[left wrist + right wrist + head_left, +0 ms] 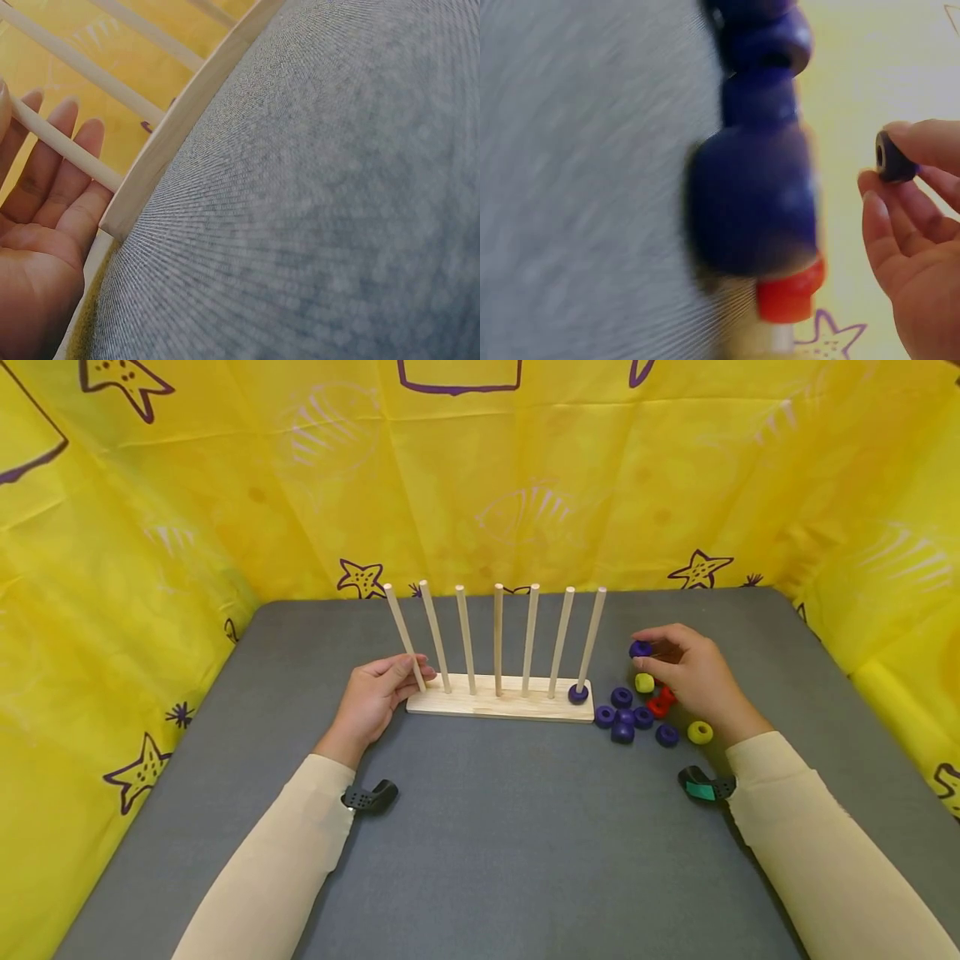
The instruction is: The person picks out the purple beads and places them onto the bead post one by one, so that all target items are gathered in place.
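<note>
In the head view, a wooden peg rack (480, 703) with a row of upright pegs stands across the middle. A blue bead (577, 694) sits at the foot of its rightmost peg. My left hand (372, 697) is at the rack's left end, thumb and fingers about the leftmost peg (71, 150). To the right of the rack, my right hand (693, 672) pinches another blue bead (892, 157) between thumb and fingers, above the loose beads. The hole of this bead shows in the right wrist view.
Loose blue beads (622, 732), red beads (658, 706), a yellow cube-like bead (644, 683) and a round yellow bead (700, 732) lie right of the rack. A grey cloth (525, 843) covers the table. Yellow patterned curtains (450, 485) hang behind and at both sides.
</note>
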`<state>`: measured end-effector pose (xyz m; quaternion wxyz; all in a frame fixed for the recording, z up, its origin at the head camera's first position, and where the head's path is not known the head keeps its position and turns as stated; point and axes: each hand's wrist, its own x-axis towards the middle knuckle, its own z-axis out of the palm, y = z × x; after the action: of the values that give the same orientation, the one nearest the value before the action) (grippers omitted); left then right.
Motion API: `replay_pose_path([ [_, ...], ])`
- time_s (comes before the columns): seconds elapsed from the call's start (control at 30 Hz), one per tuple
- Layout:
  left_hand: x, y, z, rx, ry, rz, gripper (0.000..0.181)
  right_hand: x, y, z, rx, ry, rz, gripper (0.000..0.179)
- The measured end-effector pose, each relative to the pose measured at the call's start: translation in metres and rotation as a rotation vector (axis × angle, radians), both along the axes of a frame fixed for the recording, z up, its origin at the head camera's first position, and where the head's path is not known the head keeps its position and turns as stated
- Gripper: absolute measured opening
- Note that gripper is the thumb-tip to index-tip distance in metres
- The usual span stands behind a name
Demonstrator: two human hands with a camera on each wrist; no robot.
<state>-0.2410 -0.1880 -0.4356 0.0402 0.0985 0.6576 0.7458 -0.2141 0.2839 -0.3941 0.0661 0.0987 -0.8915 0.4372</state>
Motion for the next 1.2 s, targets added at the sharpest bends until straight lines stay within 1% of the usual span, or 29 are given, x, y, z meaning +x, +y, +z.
replay_pose_path([
  [0.2,0.001,0.0,0.001,-0.006,0.0,0.0,0.044,0.005,-0.007,0.018,-0.085,0.033,-0.029,0.039],
  [0.37,0.0,-0.001,0.001,-0.005,0.0,0.006,0.044,0.01,-0.015,0.034,-0.157,0.073,-0.03,0.038],
  [0.57,0.001,-0.001,-0.001,0.012,-0.002,0.01,0.045,0.018,-0.023,0.047,-0.223,0.133,0.003,0.036],
  [0.7,0.001,0.001,0.0,0.009,-0.006,0.011,0.044,0.022,-0.03,0.057,-0.255,0.188,0.028,0.036],
  [0.8,0.002,0.001,0.001,0.0,-0.007,0.009,0.044,0.023,-0.035,0.064,-0.271,0.206,0.042,0.036],
  [1.03,0.001,0.001,0.001,0.007,-0.012,0.016,0.043,0.018,-0.047,0.084,-0.323,0.26,0.07,0.035],
  [1.2,0.001,0.002,0.001,0.011,-0.01,0.015,0.044,0.017,-0.053,0.098,-0.363,0.274,0.088,0.034],
])
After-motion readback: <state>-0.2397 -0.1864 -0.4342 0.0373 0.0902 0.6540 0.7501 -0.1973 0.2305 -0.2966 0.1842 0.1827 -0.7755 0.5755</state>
